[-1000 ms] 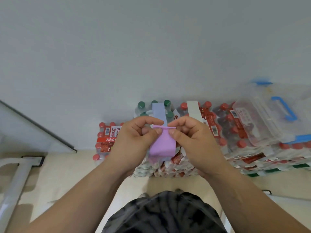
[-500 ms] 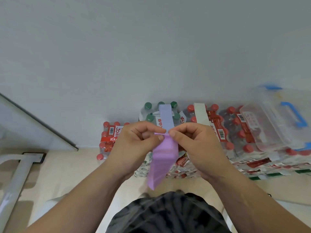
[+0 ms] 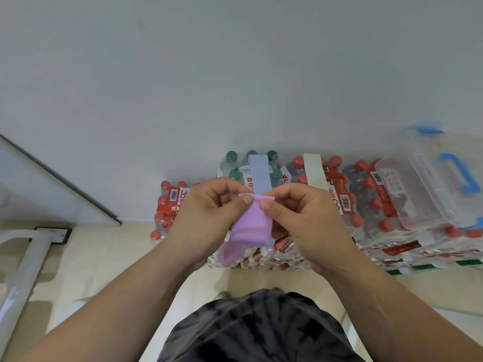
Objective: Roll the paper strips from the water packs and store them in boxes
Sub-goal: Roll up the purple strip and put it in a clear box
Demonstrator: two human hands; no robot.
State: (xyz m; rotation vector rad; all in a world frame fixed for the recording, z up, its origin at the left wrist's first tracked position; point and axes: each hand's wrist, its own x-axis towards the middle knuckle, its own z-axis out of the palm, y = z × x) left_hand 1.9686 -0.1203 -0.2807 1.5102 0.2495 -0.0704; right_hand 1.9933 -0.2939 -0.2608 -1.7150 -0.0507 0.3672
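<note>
A purple paper strip (image 3: pixel 249 224) hangs between both hands in front of my chest. My left hand (image 3: pixel 209 218) pinches its top left corner with thumb and curled fingers. My right hand (image 3: pixel 300 220) pinches the top right corner the same way. The strip's lower end curls toward the left. Behind the hands stand stacked water packs (image 3: pixel 386 231) with red and green caps. A pale blue strip (image 3: pixel 258 175) lies over the green-capped pack, a cream strip (image 3: pixel 315 173) over a red-capped one. A clear plastic box (image 3: pixel 428 184) with blue handle rests on the packs at right.
A grey wall rises behind the packs. A smaller red-capped pack (image 3: pixel 170 205) stands on the beige floor at left. A glass panel (image 3: pixel 52 184) and a white metal leg (image 3: pixel 23 270) are at far left. My dark shorts fill the bottom centre.
The hanging tail of the purple strip has shortened and curled up to the left. Both hands stay pinched on its top edge, shifted only slightly.
</note>
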